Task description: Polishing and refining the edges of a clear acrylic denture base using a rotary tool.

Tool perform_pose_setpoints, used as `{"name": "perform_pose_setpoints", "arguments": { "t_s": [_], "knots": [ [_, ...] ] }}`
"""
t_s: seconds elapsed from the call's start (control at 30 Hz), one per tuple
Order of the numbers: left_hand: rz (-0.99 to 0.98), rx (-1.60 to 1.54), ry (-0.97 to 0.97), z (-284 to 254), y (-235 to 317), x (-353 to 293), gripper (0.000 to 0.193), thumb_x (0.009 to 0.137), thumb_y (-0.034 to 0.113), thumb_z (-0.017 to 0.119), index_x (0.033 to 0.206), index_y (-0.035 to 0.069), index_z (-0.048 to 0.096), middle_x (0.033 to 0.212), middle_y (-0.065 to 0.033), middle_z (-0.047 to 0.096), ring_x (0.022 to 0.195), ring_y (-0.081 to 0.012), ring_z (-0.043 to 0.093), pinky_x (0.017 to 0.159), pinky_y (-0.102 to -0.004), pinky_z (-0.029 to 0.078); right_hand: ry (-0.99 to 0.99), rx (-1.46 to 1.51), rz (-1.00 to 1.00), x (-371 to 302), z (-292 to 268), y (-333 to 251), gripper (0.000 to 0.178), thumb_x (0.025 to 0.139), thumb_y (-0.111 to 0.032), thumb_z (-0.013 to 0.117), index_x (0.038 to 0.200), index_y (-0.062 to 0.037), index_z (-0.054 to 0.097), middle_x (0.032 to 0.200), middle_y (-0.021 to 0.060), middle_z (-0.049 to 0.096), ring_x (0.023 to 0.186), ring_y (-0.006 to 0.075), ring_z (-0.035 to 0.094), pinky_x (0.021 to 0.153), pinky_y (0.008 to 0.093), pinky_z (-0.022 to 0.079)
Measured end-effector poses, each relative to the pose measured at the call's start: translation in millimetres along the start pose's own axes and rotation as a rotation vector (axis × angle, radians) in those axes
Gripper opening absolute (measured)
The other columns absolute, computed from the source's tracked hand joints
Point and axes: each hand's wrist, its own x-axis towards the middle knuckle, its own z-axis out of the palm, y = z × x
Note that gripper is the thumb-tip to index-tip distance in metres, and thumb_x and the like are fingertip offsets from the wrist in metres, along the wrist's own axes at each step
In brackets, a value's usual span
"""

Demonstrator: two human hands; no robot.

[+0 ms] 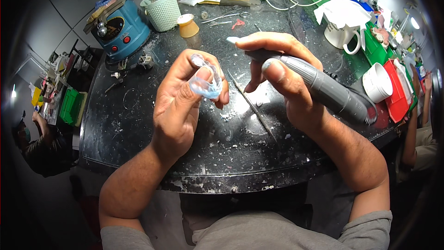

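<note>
My left hand (175, 104) is closed on a clear plastic dental tray (209, 90) with a bluish tint, pinched between thumb and fingers. To its right, my right hand (298, 95) grips a dark grey rotary handpiece (326, 86), which slants across the palm with its narrow end toward the left. The handpiece and the tray are apart. Pale material shows at the tips of my right index finger and thumb. Any bur at the handpiece's front end cannot be made out. Between and below the hands, a thin metal tool (252, 105) lies on the black worktable (222, 157).
A blue machine (121, 32) stands at the back left, beside a pale woven basket (160, 10) of tools and an amber jar (188, 26). On the right are a white mug (340, 34), a white tub (377, 83) and a red bin (398, 93). Other people sit at both sides.
</note>
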Motion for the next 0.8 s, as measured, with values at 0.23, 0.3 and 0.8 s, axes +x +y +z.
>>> {"name": "perform_pose_setpoints", "arguments": {
  "t_s": [0.23, 0.3, 0.8],
  "knots": [
    [-0.075, -0.096, -0.149, -13, -3, 5, 0.033, 0.101, 0.029, 0.037, 0.096, -0.001, 0.049, 0.082, -0.0044, 0.044, 0.071, -0.013, 0.043, 0.068, -0.0262, 0.034, -0.045, -0.262, -0.269, -1, -3, 2, 0.037, 0.089, -0.014, 0.062, 0.121, 0.0052, 0.056, 0.114, 0.0184, 0.065, 0.104, 0.0202, 0.064, 0.095, 0.0347, 0.051],
    [-0.087, -0.125, -0.127, -14, -3, 4, 0.032, 0.1, 0.029, 0.037, 0.093, 0.0, 0.049, 0.082, -0.004, 0.043, 0.07, -0.013, 0.041, 0.067, -0.0266, 0.033, -0.07, -0.193, -0.245, -4, 1, -1, 0.029, 0.088, -0.01, 0.06, 0.113, 0.0044, 0.054, 0.111, 0.0234, 0.066, 0.108, 0.0258, 0.066, 0.097, 0.0392, 0.052],
    [-0.078, 0.294, -0.012, 0, 11, -2, 0.029, 0.097, 0.028, 0.038, 0.089, 0.003, 0.048, 0.083, 0.0001, 0.041, 0.076, -0.0064, 0.038, 0.069, -0.0225, 0.034, -0.145, -0.294, -0.224, -14, 15, -14, 0.027, 0.088, -0.009, 0.068, 0.107, 0.0014, 0.052, 0.111, 0.026, 0.067, 0.113, 0.0332, 0.066, 0.097, 0.0404, 0.053]
  ]
}}
